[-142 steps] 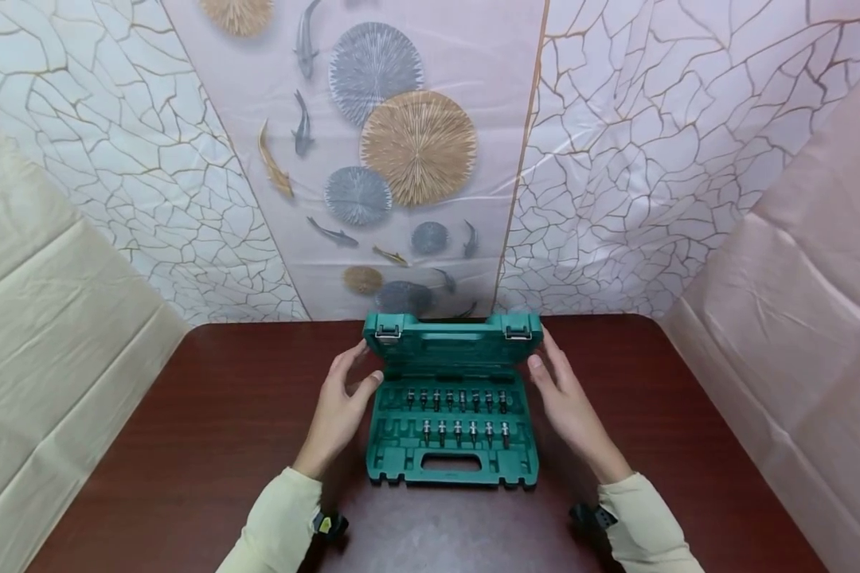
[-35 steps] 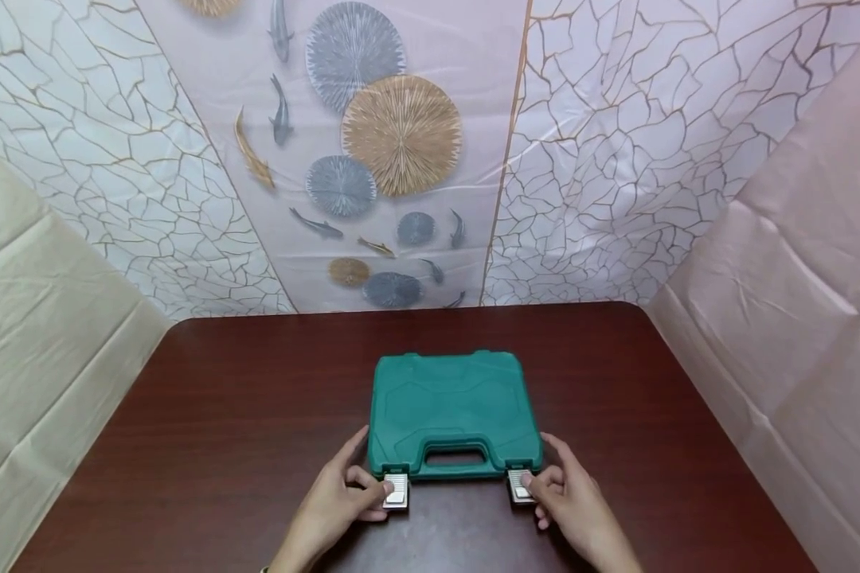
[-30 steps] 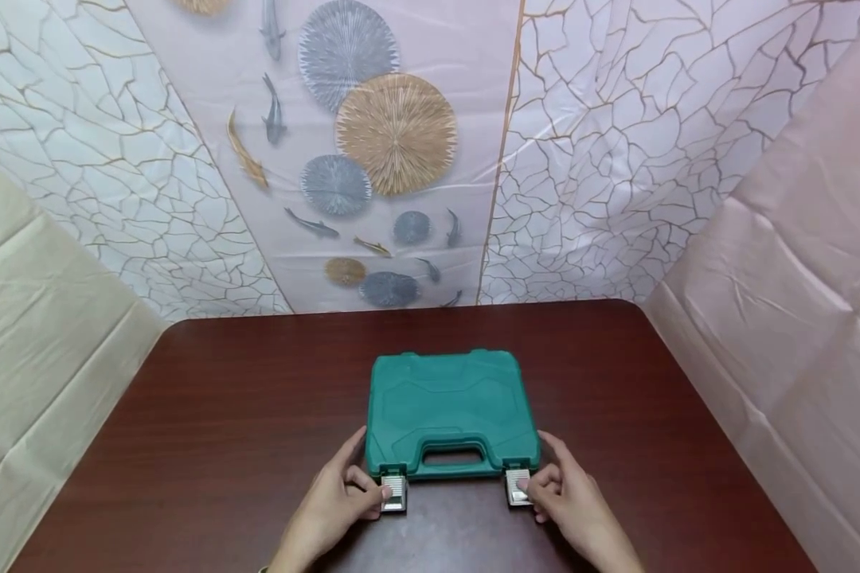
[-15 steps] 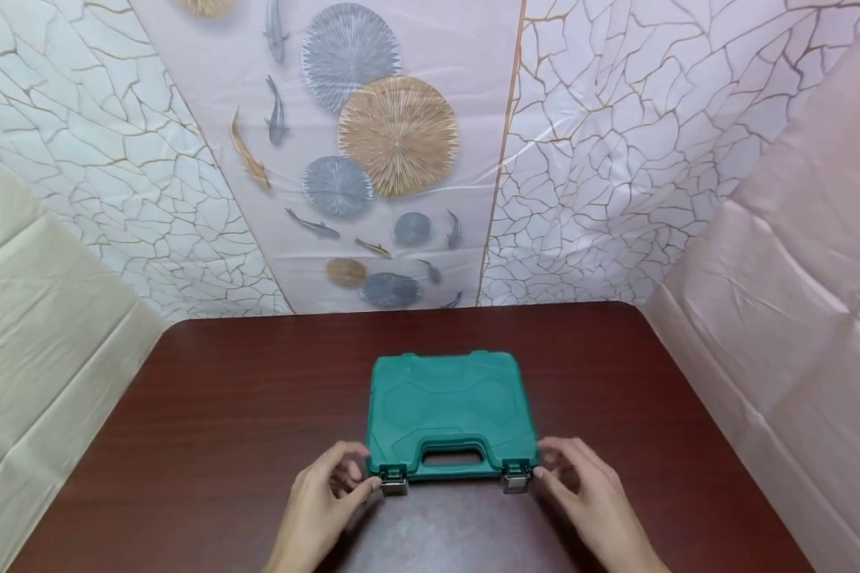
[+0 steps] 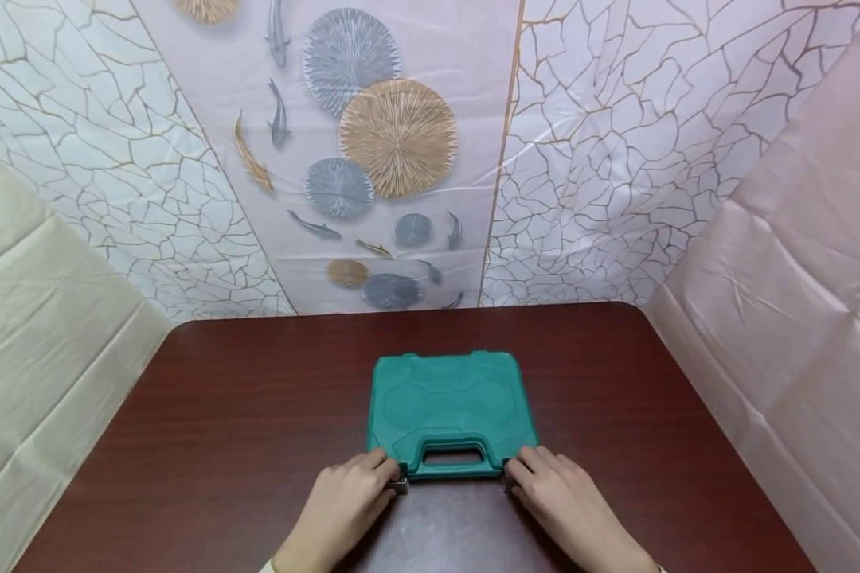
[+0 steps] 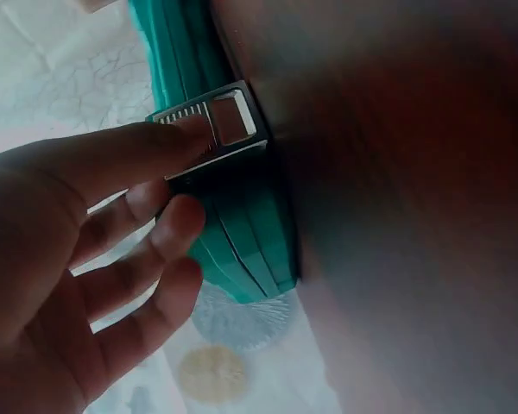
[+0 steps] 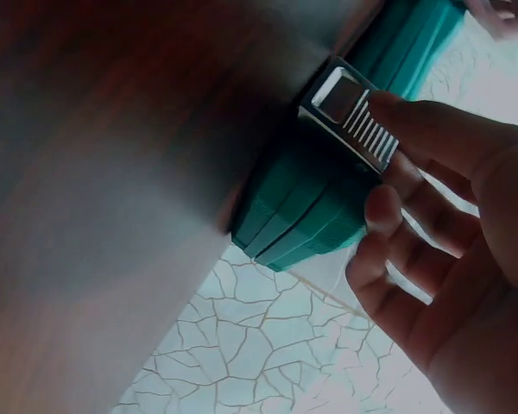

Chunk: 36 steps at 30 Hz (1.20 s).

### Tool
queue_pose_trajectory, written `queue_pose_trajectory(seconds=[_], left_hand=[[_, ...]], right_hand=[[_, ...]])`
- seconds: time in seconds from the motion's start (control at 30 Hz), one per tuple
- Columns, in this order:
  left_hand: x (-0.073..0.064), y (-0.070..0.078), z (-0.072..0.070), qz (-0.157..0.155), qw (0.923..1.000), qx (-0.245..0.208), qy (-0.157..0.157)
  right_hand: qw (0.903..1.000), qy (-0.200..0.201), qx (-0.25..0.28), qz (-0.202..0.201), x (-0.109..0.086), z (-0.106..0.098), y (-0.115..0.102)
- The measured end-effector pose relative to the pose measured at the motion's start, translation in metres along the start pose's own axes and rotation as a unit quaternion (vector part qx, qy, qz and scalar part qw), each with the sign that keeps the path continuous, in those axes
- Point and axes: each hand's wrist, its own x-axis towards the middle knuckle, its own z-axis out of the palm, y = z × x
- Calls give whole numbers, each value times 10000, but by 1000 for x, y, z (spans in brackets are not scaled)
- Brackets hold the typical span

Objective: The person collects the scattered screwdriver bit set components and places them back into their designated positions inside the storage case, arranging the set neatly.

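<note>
A closed green tool case (image 5: 451, 402) lies flat on the table, its handle side towards me. My left hand (image 5: 345, 500) is at the front left corner, fingers bent over the lid edge. In the left wrist view its thumb presses the metal latch (image 6: 231, 119), which stands up against the case front. At the front right corner my right hand (image 5: 562, 500) mirrors this. Its thumb lies on the ribbed part of the other metal latch (image 7: 369, 129), with bent fingers at the lid side. From the head, both latches are mostly covered by the hands.
The dark red-brown table (image 5: 258, 382) extends around the case on all sides. Behind it hangs a patterned cloth backdrop (image 5: 401, 239). Pale cloth walls (image 5: 781, 334) flank the table left and right.
Earlier the case stood open, showing rows of bits; its lid came down. Both latches then hung outwards under the thumbs and have swung up against the front, while the fingers moved onto the lid.
</note>
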Motion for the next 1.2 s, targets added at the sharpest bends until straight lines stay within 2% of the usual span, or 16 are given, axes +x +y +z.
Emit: queue_pose_trajectory(seconds=[0.1, 0.23, 0.33, 0.47, 0.57, 0.7, 0.9, 1.0, 1.07, 1.2], left_hand=[[5, 1, 5, 383, 9944, 842, 518], [13, -1, 10, 836, 9802, 1547, 911], [16, -2, 11, 999, 9760, 1702, 919], [15, -3, 10, 973, 9778, 1643, 860], [14, -4, 9, 781, 9827, 1507, 743], [12, -8, 7, 396, 9890, 1343, 484], [14, -16, 6, 25, 9933, 1119, -276], [16, -17, 8, 6, 9941, 905, -600], [17, -15, 9, 66, 9936, 883, -702], [15, -11, 13, 310, 9852, 1525, -726]], right_hand=[[9988, 299, -351, -174, 6, 3, 0], [9938, 837, -623, -379, 16, 9, 1], [9912, 1062, -664, -429, 19, 13, 3], [9935, 904, -507, -471, 18, 16, 5], [9969, 591, -326, -404, 14, 13, 8], [9992, 202, -334, -114, 7, 9, 15], [9986, -382, -351, 132, 5, 9, 22], [9974, -661, -270, 123, 6, 12, 22], [9969, -718, -332, 7, 5, 15, 22], [9956, -560, -657, -378, 2, 23, 22]])
